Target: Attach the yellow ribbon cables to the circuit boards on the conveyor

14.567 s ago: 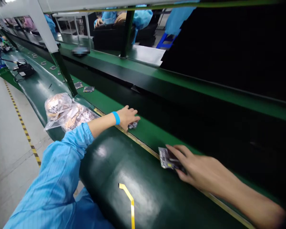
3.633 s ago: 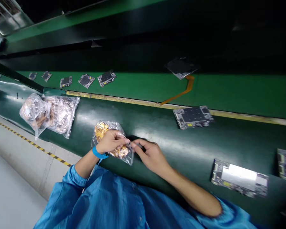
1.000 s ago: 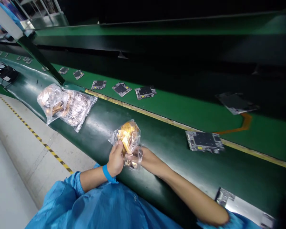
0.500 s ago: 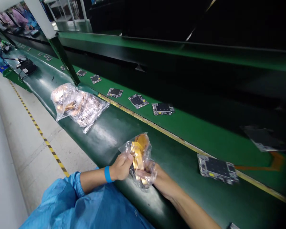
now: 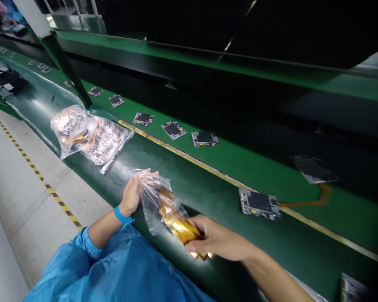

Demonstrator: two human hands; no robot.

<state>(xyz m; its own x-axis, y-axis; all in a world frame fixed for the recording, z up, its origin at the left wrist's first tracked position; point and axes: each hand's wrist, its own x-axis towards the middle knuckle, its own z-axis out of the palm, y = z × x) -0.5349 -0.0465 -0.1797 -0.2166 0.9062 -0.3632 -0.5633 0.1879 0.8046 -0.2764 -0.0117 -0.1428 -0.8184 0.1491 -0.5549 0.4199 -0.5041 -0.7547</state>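
clear bag (image 5: 153,195), gold strips (image 5: 178,224), both hands (image 5: 130,196)

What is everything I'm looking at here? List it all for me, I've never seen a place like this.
circuit boards: about ten, black and silver, along the green belt
orange ribbon cable: one, orange, on the green belt
sealed-looking clear bags: two, copper-filled, on the dark green curved surface
black device: one, black, far along the dark green surface
hazard tape: one line, yellow and black, on the grey floor
clear plastic bag: one, clear, held above the dark green surface
gold parts: a bunch, gold, inside that bag
wristband: one, blue, on the left wrist
sleeve: one in view, blue, left arm
left hand: one, pinching the bag's top
right hand: one, gripping the bag's gold end
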